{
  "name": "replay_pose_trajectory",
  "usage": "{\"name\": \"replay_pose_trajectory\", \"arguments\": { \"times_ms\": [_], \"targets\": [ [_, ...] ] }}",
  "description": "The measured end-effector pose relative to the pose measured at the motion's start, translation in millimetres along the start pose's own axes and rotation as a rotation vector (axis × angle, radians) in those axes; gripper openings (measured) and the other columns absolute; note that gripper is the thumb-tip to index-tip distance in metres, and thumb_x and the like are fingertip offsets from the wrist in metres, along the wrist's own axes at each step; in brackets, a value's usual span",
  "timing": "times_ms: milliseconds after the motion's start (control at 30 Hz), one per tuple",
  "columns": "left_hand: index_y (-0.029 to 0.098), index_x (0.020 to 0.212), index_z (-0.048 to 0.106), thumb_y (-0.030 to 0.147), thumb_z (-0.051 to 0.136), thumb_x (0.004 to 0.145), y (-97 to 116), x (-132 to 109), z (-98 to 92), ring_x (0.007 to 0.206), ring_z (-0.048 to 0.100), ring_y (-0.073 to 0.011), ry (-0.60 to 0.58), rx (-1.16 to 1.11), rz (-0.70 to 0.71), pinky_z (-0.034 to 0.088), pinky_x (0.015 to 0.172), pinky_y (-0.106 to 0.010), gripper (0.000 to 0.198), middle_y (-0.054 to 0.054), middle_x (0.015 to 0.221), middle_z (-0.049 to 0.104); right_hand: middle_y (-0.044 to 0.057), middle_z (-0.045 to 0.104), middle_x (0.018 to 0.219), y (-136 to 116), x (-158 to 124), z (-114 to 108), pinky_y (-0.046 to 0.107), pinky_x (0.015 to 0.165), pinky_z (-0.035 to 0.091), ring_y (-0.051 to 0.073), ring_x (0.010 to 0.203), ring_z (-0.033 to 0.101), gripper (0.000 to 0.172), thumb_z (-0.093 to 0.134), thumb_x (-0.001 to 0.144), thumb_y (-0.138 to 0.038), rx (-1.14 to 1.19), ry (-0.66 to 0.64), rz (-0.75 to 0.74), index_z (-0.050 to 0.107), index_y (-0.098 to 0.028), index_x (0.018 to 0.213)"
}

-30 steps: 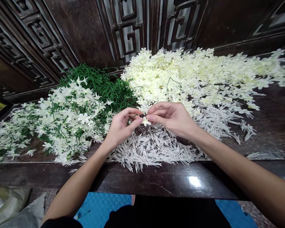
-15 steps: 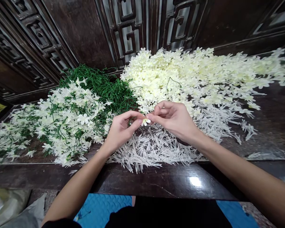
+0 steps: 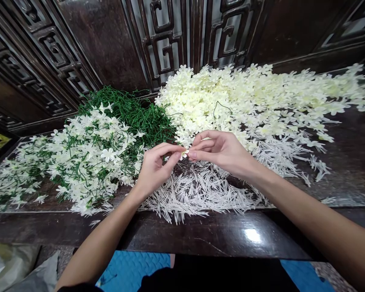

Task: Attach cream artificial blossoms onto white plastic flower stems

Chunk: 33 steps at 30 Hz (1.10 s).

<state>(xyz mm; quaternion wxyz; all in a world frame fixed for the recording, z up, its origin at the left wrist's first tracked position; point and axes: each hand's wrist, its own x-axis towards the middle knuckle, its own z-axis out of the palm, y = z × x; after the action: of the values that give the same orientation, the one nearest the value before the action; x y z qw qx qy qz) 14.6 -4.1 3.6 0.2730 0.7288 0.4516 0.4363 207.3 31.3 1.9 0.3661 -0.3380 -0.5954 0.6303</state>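
Observation:
My left hand [image 3: 159, 165] pinches a small white artificial flower [image 3: 184, 154] with a yellowish centre between thumb and forefinger. Close against it on the right, the thumb and fingers of my right hand [image 3: 220, 153] are pinched together at the flower's edge; what lies between them is hidden. Below both hands spreads a pile of thin white plastic sprigs [image 3: 197, 192]. Pale yellow-white flower heads [image 3: 213, 91] are heaped behind my right hand. Green stems [image 3: 134, 115] lie in a tangle beyond my left hand, and white flowers on green stems [image 3: 94, 158] are piled to its left.
Everything lies on a dark wooden bench [image 3: 200, 235] with a glossy front edge. A carved wooden backrest [image 3: 167, 36] rises behind the piles. Below are a blue mat [image 3: 134, 265] and pale bags [image 3: 12, 263] at the lower left.
My right fingers have shifted slightly left and closed in on the flower, which now shows less between the fingertips. My left hand keeps its pinch. The view has tilted a little.

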Motion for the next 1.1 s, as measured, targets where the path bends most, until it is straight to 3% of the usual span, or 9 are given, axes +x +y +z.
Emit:
{"name": "replay_pose_trajectory", "arguments": {
  "times_ms": [367,1100],
  "targets": [
    [0.022,0.093,0.073,0.01,0.06,0.083,-4.2,-0.7,2.9,0.076,0.063,-0.0154,0.024,0.052,0.172,0.053,0.067,-0.031,0.02,-0.006,0.085,0.071,0.003,0.073,0.077,-1.7,0.8,0.1,0.037,0.072,0.06,0.018,0.073,0.071,0.021,0.079,0.068,-0.023,0.002,0.007,0.034,0.064,-0.019,0.082],
    [0.024,0.097,0.073,0.008,0.06,0.082,-5.6,-1.7,3.0,0.073,0.062,-0.0149,0.03,0.049,0.219,0.051,0.064,-0.03,0.025,-0.004,0.083,0.069,0.002,0.072,0.076,-1.6,-0.3,-1.5,0.037,0.074,0.059,0.016,0.071,0.07,0.014,0.076,0.072,-0.022,0.009,-0.047,-0.002,0.064,-0.019,0.079]
  ]
}}
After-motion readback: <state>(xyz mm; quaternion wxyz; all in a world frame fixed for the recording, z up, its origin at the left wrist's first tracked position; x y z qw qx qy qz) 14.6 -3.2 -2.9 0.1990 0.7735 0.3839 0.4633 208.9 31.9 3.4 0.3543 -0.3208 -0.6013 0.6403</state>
